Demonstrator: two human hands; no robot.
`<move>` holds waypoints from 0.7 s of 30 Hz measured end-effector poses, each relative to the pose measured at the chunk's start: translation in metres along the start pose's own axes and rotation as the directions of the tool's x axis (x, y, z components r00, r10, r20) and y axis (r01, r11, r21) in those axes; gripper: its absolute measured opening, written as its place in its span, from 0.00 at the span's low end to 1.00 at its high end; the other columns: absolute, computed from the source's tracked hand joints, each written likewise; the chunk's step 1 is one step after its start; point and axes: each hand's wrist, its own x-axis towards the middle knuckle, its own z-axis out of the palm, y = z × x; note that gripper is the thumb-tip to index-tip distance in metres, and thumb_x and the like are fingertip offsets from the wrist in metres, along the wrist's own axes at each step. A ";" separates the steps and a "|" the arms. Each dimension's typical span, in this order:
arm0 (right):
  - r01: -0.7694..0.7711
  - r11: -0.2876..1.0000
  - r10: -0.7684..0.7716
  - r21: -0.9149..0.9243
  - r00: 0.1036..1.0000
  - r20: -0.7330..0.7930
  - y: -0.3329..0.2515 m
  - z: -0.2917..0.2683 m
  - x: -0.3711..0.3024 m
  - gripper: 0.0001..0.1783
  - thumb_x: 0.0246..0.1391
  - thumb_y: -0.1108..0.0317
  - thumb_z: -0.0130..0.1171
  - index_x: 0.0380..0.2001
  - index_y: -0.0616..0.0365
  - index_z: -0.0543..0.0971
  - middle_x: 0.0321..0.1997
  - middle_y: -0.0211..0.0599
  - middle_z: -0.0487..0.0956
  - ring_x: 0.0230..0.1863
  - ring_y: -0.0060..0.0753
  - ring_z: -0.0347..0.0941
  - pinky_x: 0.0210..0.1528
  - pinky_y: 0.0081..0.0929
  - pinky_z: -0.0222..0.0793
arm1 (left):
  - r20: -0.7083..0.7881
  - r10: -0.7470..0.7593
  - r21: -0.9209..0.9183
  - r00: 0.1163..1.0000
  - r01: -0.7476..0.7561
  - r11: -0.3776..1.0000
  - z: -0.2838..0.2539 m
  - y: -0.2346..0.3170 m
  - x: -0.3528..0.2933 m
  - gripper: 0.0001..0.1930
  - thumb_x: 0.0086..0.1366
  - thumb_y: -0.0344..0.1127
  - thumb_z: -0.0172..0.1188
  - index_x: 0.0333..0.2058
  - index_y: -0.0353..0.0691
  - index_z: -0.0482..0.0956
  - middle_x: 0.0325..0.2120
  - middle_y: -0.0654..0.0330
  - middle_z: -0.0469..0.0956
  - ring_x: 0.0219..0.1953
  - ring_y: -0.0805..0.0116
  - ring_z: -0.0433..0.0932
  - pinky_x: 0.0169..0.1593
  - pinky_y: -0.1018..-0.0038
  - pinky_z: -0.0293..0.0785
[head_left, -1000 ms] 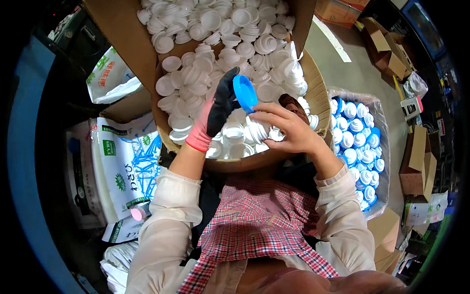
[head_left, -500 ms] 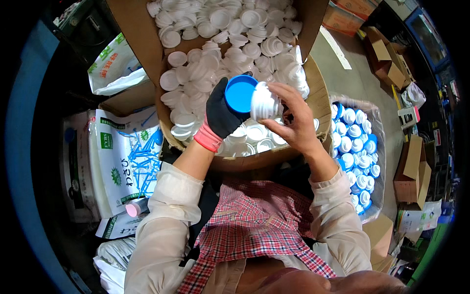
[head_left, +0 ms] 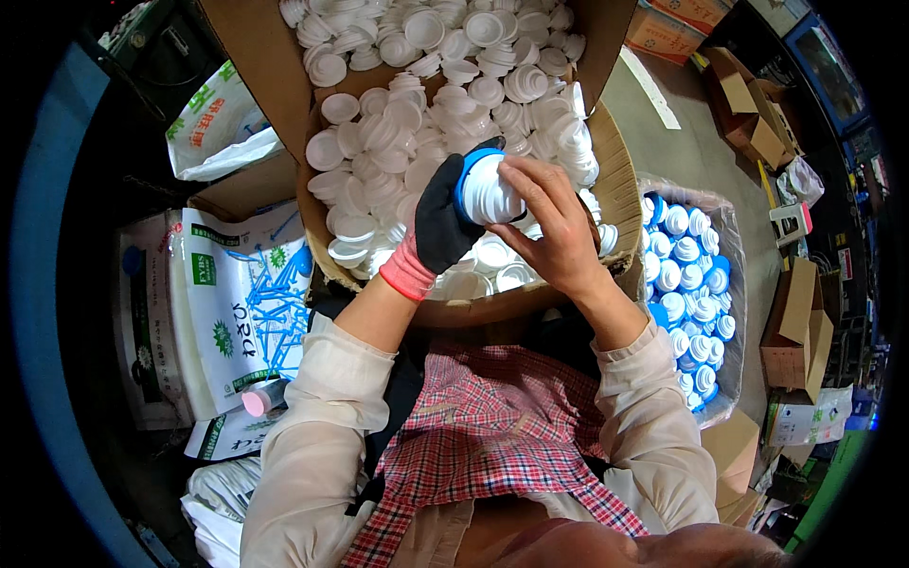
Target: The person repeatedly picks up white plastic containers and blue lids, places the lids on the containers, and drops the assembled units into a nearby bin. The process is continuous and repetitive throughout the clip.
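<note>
Far L of the big cardboard box (head_left: 622, 185): white plastic bag (head_left: 220, 133) w/ coloured print. Nearer the person, also L of box: white printed sack (head_left: 210, 327) w/ thin blue sticks (head_left: 275, 308) heaped on it; pink-ended tube (head_left: 260, 400) by its lower part. In box: many white caps (head_left: 398, 133), loosely piled, some overlapping. Over box's near half: L hand (head_left: 443, 216), in black glove w/ pink cuff, cupped round the outer side of a blue lid (head_left: 461, 192); dark fingertips show past the lid's upper edge, other fingers hidden, so whether spread or together can't be told. Against the lid's open side, also over box: stepped white cap (head_left: 492, 192), narrower end toward R hand; whether fully seated can't be told. R hand (head_left: 559, 227), bare, over box's near half, pinches this cap btwn thumb (lower side) & fingers (upper side). Below box, to R: cream sleeve (head_left: 653, 417). Just R of box: clear plastic liner (head_left: 734, 350) holding many blue-and-white pieces (head_left: 696, 293). Farther R of box: 2 open brown cartons, upper (head_left: 743, 114) & lower (head_left: 800, 331).
</note>
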 end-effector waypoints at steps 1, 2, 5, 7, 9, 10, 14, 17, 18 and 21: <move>-0.006 1.000 0.006 0.000 1.000 0.000 0.000 0.000 0.000 0.37 0.32 0.76 0.73 0.52 0.61 0.71 0.54 0.47 0.71 0.53 0.52 0.70 0.53 0.41 0.68 | -0.035 -0.042 -0.158 0.999 0.036 0.987 0.007 0.001 0.003 0.26 0.64 0.30 0.56 0.59 0.33 0.60 0.59 0.49 0.67 0.58 0.60 0.70 0.61 0.67 0.66; -0.012 1.000 0.012 0.000 1.000 0.000 0.000 0.000 0.000 0.37 0.32 0.76 0.73 0.51 0.61 0.71 0.54 0.47 0.71 0.53 0.51 0.70 0.53 0.41 0.68 | -0.040 -0.019 -0.182 0.999 0.011 0.983 0.009 0.003 0.003 0.28 0.61 0.26 0.60 0.59 0.33 0.61 0.58 0.48 0.67 0.57 0.60 0.71 0.60 0.68 0.67; -0.022 1.000 0.022 -0.006 1.000 -0.001 -0.001 0.000 -0.001 0.37 0.32 0.76 0.73 0.51 0.61 0.71 0.53 0.47 0.72 0.53 0.51 0.70 0.53 0.41 0.68 | 0.016 0.202 0.007 0.979 -0.202 0.979 0.010 0.007 -0.001 0.30 0.59 0.24 0.63 0.58 0.33 0.62 0.58 0.48 0.68 0.57 0.60 0.72 0.58 0.69 0.69; -0.025 1.000 0.025 -0.005 1.000 0.003 -0.001 0.000 -0.002 0.37 0.32 0.76 0.73 0.51 0.61 0.71 0.53 0.47 0.71 0.53 0.51 0.70 0.53 0.41 0.68 | 0.088 0.424 0.186 0.902 -0.433 0.882 0.012 0.013 -0.001 0.29 0.60 0.25 0.63 0.59 0.34 0.62 0.58 0.49 0.68 0.56 0.61 0.72 0.58 0.69 0.69; -0.023 1.000 0.023 -0.006 1.000 0.006 -0.001 0.000 -0.003 0.37 0.32 0.75 0.73 0.51 0.61 0.71 0.53 0.47 0.71 0.53 0.51 0.69 0.53 0.41 0.68 | 0.124 0.417 0.145 0.900 -0.432 0.890 0.014 0.021 -0.003 0.26 0.63 0.27 0.60 0.59 0.35 0.64 0.56 0.52 0.70 0.54 0.64 0.73 0.56 0.70 0.70; -0.027 1.000 0.027 -0.009 1.000 0.009 0.001 0.002 -0.003 0.37 0.32 0.74 0.73 0.51 0.61 0.71 0.53 0.46 0.71 0.53 0.52 0.69 0.53 0.41 0.68 | 0.127 0.291 0.020 0.948 -0.296 0.955 0.017 0.031 -0.006 0.23 0.65 0.28 0.57 0.58 0.35 0.65 0.54 0.53 0.71 0.53 0.65 0.73 0.56 0.70 0.70; -0.043 0.999 0.042 0.008 0.997 0.072 0.004 -0.003 -0.004 0.37 0.37 0.70 0.73 0.54 0.61 0.71 0.56 0.46 0.70 0.56 0.47 0.69 0.55 0.38 0.68 | 0.049 -0.187 -0.123 0.981 0.191 0.974 0.025 0.061 -0.010 0.28 0.62 0.31 0.62 0.59 0.36 0.66 0.51 0.58 0.72 0.49 0.71 0.73 0.52 0.74 0.71; -0.476 0.564 0.508 0.674 0.844 0.172 0.026 0.005 -0.015 0.38 0.43 0.67 0.73 0.57 0.62 0.69 0.58 0.45 0.70 0.57 0.41 0.69 0.56 0.36 0.67 | 0.105 -0.116 -0.091 0.988 0.126 0.988 0.029 0.067 -0.006 0.31 0.59 0.33 0.64 0.61 0.37 0.64 0.51 0.59 0.73 0.50 0.71 0.73 0.52 0.75 0.71; -0.571 0.423 0.480 0.703 0.800 0.361 0.032 -0.001 -0.014 0.40 0.45 0.65 0.72 0.60 0.64 0.67 0.57 0.43 0.72 0.56 0.34 0.69 0.57 0.33 0.66 | 0.091 -0.075 -0.031 0.993 0.078 0.996 0.029 0.065 -0.006 0.30 0.59 0.33 0.64 0.60 0.37 0.65 0.50 0.59 0.73 0.48 0.72 0.73 0.50 0.76 0.72; -0.608 0.440 0.527 0.661 0.771 0.358 0.039 0.000 -0.016 0.36 0.45 0.65 0.72 0.57 0.64 0.69 0.50 0.38 0.76 0.49 0.28 0.73 0.53 0.27 0.69 | 0.022 -0.152 0.119 0.988 0.148 0.982 0.018 0.053 -0.004 0.29 0.61 0.39 0.64 0.58 0.36 0.67 0.49 0.58 0.74 0.49 0.69 0.74 0.52 0.74 0.72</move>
